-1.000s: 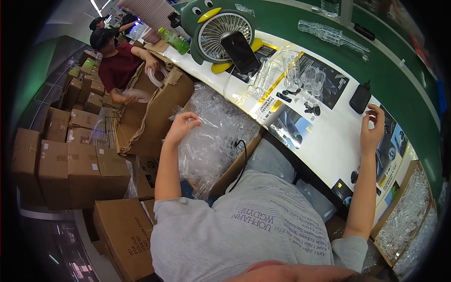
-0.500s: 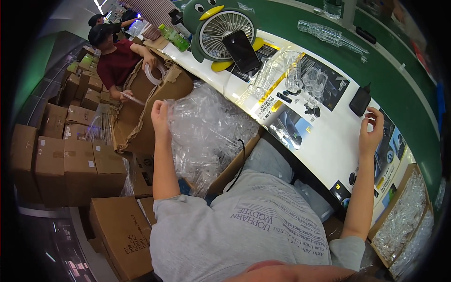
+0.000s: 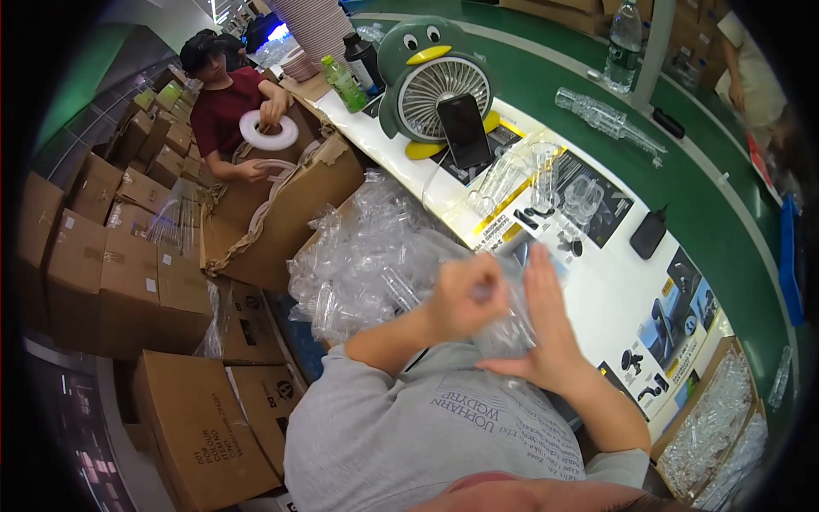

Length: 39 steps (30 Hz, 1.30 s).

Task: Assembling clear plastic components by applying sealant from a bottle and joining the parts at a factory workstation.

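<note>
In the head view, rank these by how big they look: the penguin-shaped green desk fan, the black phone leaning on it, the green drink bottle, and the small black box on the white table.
Largest to smallest:
1. penguin-shaped green desk fan
2. black phone
3. green drink bottle and small black box: too alike to rank.

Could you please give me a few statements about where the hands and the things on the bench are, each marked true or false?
1. The left hand is closed into a fist. True.
2. The right hand lies flat on the green belt. False: it is raised with fingers straight, against clear plastic pieces beside the left hand.
3. A black phone leans against the penguin-shaped fan. True.
4. The person in the red shirt holds a water bottle. False: they hold a white ring.
</note>
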Available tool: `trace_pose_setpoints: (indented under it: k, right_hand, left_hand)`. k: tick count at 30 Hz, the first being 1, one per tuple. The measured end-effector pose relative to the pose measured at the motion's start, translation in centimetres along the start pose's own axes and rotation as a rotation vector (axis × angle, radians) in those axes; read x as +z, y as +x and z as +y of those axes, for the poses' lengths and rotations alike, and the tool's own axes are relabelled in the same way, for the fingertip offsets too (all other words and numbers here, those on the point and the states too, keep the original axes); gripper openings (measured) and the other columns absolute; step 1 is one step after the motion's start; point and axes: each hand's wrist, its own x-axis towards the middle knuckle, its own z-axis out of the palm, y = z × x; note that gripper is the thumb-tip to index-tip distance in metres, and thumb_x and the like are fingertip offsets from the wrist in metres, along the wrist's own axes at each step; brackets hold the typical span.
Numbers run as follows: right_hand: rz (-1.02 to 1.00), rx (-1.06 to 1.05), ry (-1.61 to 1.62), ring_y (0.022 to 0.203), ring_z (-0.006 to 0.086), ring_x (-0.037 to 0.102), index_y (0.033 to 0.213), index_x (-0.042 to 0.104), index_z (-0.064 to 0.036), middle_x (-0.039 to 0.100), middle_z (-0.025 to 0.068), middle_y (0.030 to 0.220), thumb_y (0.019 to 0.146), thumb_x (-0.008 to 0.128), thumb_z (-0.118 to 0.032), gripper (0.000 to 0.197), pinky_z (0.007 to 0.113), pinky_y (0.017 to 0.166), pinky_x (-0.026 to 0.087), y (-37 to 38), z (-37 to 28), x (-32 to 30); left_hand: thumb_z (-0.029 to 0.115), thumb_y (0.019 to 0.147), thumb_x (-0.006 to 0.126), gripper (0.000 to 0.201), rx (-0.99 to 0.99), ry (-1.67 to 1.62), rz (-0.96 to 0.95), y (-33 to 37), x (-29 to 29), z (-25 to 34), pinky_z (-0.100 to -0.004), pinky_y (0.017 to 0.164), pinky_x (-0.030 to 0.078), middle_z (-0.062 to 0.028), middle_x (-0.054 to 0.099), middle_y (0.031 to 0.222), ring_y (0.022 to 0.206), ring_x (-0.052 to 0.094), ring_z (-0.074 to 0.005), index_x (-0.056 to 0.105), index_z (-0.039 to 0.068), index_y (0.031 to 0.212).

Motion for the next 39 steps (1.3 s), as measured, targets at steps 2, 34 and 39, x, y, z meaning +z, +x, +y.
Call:
trace_pose_setpoints:
  k: [2, 34, 39]
  right_hand:
    - [-0.071, 0.07, 0.197, 0.135, 0.0445, 0.018, 0.139, 0.03, -0.0033, 0.019, 0.0287, 0.145, 0.063, 0.08, -0.029, 0.095, 0.048, 0.106, 0.027, -0.9, 1.5, 2.6]
    - [0.264, 2.15, -0.633, 0.092, 0.0275, 0.064, 0.094, 0.066, 0.0002, 0.066, 0.021, 0.09, 0.075, 0.055, -0.01, 0.025, 0.038, 0.075, 0.05, -45.4, -18.1, -13.4]
    - [0.219, 2.736, -1.076, 0.093, 0.0359, 0.063, 0.104, 0.064, -0.0033, 0.057, 0.0172, 0.114, 0.078, 0.056, -0.014, 0.029, 0.044, 0.078, 0.051, -55.6, -14.4, -8.7]
  left_hand:
    - [0.005, 0.076, 0.058, 0.009, -0.051, -0.316, -0.047, -0.1, 1.7, 1.1, -0.0264, 0.051, 0.043, -0.0061, 0.055, 0.07, 0.057, 0.054, -0.015, 0.049, 0.003, 0.074]
    - [0.026, 0.084, 0.061, 0.036, -0.114, -0.931, -0.749, 1.5, 8.2, -5.9, -0.0324, 0.071, 0.044, -0.0161, 0.053, 0.1, 0.073, 0.053, -0.0197, 0.046, 0.005, 0.108]
    - [0.022, 0.085, 0.059, 0.029, -0.131, -0.91, -0.814, 1.6, 8.9, -5.3, -0.0315, 0.064, 0.046, -0.014, 0.057, 0.081, 0.069, 0.052, -0.0197, 0.046, 0.001, 0.102]
